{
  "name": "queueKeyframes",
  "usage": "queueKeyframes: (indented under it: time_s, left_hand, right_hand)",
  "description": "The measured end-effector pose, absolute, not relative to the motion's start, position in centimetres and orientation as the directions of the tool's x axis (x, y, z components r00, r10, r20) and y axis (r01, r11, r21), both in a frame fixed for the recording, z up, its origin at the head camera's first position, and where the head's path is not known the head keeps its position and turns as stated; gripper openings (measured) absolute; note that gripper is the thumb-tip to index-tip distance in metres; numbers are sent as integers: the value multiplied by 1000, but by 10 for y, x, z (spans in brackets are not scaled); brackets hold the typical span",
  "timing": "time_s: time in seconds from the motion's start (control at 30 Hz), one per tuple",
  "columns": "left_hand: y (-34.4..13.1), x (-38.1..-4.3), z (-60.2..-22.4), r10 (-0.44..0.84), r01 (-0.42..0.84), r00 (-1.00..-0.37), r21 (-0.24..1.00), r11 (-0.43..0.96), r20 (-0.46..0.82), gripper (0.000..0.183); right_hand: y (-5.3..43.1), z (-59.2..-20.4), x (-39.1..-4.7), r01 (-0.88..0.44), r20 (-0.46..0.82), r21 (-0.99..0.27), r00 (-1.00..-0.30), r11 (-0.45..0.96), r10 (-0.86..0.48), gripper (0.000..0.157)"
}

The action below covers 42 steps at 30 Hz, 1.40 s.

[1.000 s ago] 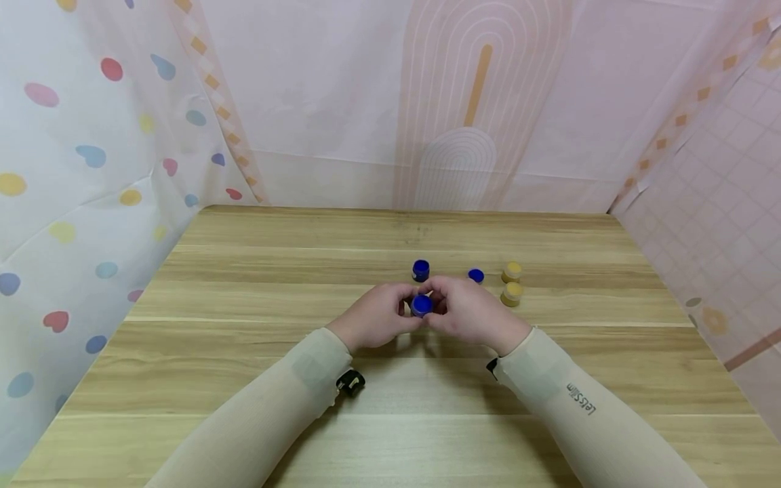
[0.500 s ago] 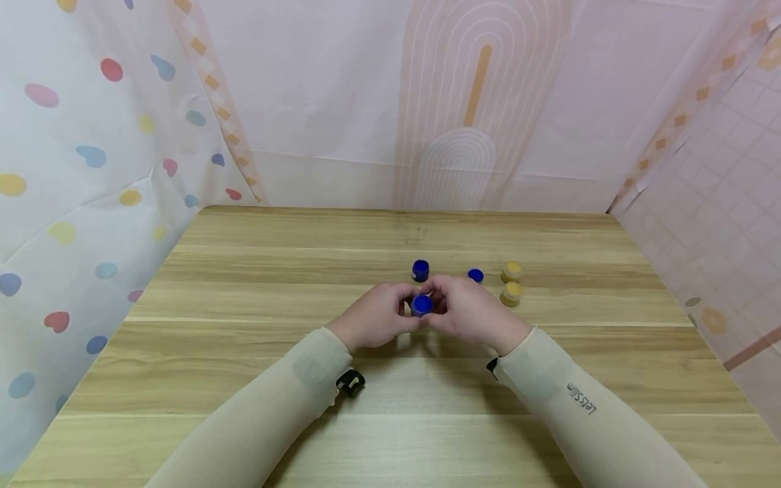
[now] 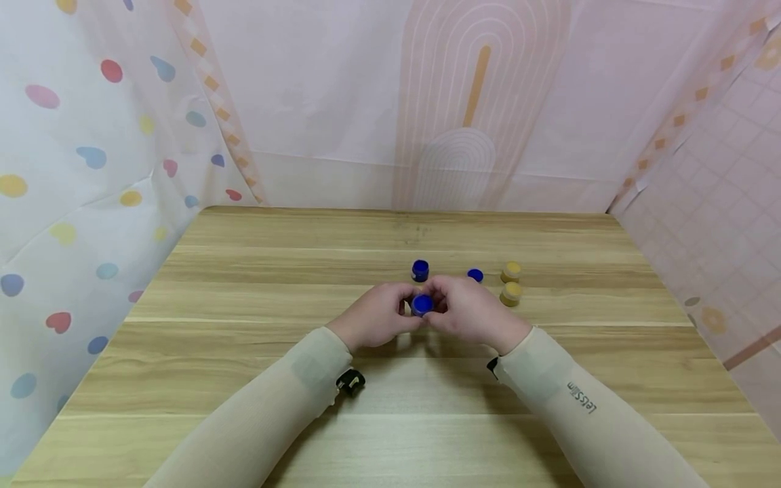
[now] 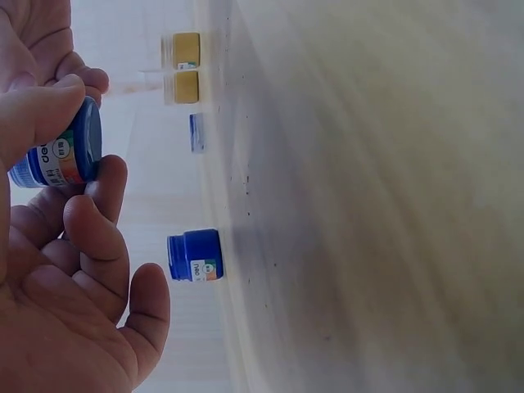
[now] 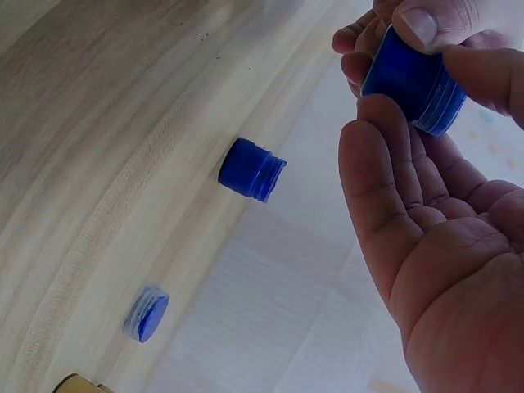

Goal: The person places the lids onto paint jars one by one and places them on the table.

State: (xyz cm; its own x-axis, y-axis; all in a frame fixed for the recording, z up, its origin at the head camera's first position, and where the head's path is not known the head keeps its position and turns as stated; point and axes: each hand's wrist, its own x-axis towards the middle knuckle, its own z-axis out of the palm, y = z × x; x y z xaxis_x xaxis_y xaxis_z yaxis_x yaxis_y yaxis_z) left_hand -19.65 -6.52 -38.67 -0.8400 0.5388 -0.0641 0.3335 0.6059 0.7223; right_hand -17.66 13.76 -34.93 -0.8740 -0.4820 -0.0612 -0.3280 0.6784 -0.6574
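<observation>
A small blue paint jar [image 3: 422, 305] with a blue top is held just above the table between both hands. My left hand [image 3: 373, 316] grips its body with thumb and fingers; its label shows in the left wrist view. From the other side my right hand [image 3: 472, 313] pinches the jar near its capped end, seen in the right wrist view. Behind the hands a second blue paint jar [image 3: 420, 271] stands upright without a lid, its threaded neck showing in the right wrist view. To its right a blue lid [image 3: 475, 275] lies on the table.
Two yellow paint jars [image 3: 511, 294] with lids stand to the right of the loose lid, one behind the other. The wooden table [image 3: 274, 271] ends at patterned cloth [image 3: 329, 122] at the back and sides.
</observation>
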Motion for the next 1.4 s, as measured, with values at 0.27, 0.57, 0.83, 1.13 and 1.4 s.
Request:
queueKeyframes:
  time_s: [0.27,0.57,0.83,1.13,1.4]
  left_hand:
    - [-65,-197,-388,544,342,-838,724,600,-55,17]
    - [-65,-197,-389,545,340,-837,726,598,-57,19]
    - [-65,-196,-389,547,344,-835,727,594,-52,25]
    - [-67,-197,-391,548,345,-835,731,589,-48,20]
    - [-67,-197,-390,542,338,-839,730,594,-52,23]
  right_hand:
    - [138,-350,-177,-328,-63,-646,-877,689,-477,33]
    - [139,-351,-176,-361,-37,-646,-866,673,-499,33]
    - [138,-352,-176,-330,-57,-649,-877,685,-477,28]
    - [138,-352,-177,-365,-40,-628,-867,687,-497,34]
    - [137,-352,-177,-361,-37,-635,-869,683,-494,27]
